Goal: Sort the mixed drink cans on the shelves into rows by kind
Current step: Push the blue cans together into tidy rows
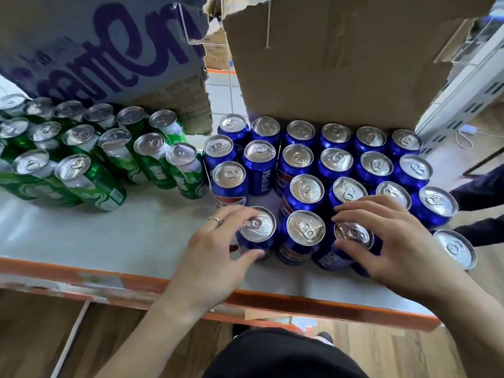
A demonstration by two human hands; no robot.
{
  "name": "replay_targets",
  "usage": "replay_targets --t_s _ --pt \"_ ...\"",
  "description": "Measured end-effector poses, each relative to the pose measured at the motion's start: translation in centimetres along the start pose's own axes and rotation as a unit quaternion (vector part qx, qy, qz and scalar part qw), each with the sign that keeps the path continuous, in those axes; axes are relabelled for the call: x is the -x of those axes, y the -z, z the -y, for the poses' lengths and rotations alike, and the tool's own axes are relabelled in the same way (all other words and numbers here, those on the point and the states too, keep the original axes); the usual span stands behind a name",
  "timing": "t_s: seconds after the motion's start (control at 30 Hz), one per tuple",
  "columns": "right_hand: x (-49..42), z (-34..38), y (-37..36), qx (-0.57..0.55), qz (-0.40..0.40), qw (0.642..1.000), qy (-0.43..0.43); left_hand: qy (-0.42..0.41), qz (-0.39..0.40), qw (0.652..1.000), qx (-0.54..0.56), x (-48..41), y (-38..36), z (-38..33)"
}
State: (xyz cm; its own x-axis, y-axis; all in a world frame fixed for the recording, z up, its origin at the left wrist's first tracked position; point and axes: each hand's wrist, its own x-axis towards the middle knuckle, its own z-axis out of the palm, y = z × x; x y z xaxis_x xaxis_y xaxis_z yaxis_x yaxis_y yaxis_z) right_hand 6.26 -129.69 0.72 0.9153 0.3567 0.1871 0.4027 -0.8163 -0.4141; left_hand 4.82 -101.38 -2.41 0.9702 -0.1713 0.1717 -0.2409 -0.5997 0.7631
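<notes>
Several blue Pepsi cans stand in rows on the right half of the white shelf. Several tall green cans stand in rows on the left half. My left hand grips a blue can at the front of the blue group, thumb on its near side and fingers over its rim. My right hand grips another blue can two places to the right. Between the two held cans stands a third blue can, untouched.
A blue-printed cardboard box hangs over the green cans and a plain brown cardboard flap over the blue ones. The shelf has an orange front edge. A grey slotted upright stands at the right. One blue can sits at the shelf's right end.
</notes>
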Motion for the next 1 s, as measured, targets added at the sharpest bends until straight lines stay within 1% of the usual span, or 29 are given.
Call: replay_targets --t_s 0.07,0.13,0.17,0.2,0.23,0.27,0.3,0.4,0.47,0.53,0.57,0.67,0.77,0.9,1.0 --pt "0.0 0.2 0.1 -0.001 -0.002 1.000 -0.003 0.008 0.007 1.000 0.011 -0.4 1.0 0.1" --pt "0.1 0.3 0.1 -0.001 -0.004 1.000 -0.007 0.034 -0.036 0.998 0.026 -1.3 2.2 0.1" --pt "0.2 0.4 0.2 0.000 -0.006 1.000 -0.008 0.036 -0.078 0.996 0.006 -2.0 2.6 0.3" --pt "0.3 0.3 0.2 0.001 -0.012 1.000 -0.008 0.032 -0.117 0.992 -0.041 -2.8 2.9 0.5" --pt "0.4 0.3 0.3 0.001 -0.021 1.000 -0.010 0.025 -0.142 0.984 -0.100 -3.7 3.2 0.7" --pt "0.5 0.2 0.5 -0.001 -0.034 0.999 -0.014 0.023 -0.147 0.978 -0.148 -4.5 3.1 0.9" --pt "0.7 0.0 1.0 0.001 -0.051 0.999 -0.018 0.034 -0.131 0.975 -0.177 -5.3 2.9 0.9" --pt "1.3 -1.5 2.6 0.007 -0.112 0.993 -0.042 0.085 -0.063 0.971 -0.213 -6.8 2.1 0.7" --pt "2.3 -3.0 4.1 -0.004 -0.151 0.985 -0.088 0.086 -0.058 0.967 -0.232 -7.2 1.6 0.5" --pt "3.4 -5.0 5.1 -0.017 -0.167 0.975 -0.144 0.084 -0.066 0.969 -0.222 -7.4 1.6 0.4" --pt "4.0 -6.0 5.3 -0.012 -0.155 0.972 -0.174 0.077 -0.065 0.972 -0.211 -7.4 1.5 0.3" --pt "5.4 -8.1 5.0 0.000 -0.080 0.968 -0.240 0.077 -0.049 0.982 -0.167 -7.3 1.1 0.0" --pt "5.7 -8.5 4.0 -0.032 -0.048 0.970 -0.238 0.083 -0.038 0.986 -0.141 -7.4 0.7 -0.4" --pt "5.4 -8.4 2.5 -0.089 -0.063 0.971 -0.214 0.103 -0.015 0.993 -0.062 -7.3 0.6 -1.1" --pt "5.5 -8.8 1.9 -0.126 -0.076 0.970 -0.195 0.103 0.001 0.995 -0.016 -7.4 0.4 -0.6"
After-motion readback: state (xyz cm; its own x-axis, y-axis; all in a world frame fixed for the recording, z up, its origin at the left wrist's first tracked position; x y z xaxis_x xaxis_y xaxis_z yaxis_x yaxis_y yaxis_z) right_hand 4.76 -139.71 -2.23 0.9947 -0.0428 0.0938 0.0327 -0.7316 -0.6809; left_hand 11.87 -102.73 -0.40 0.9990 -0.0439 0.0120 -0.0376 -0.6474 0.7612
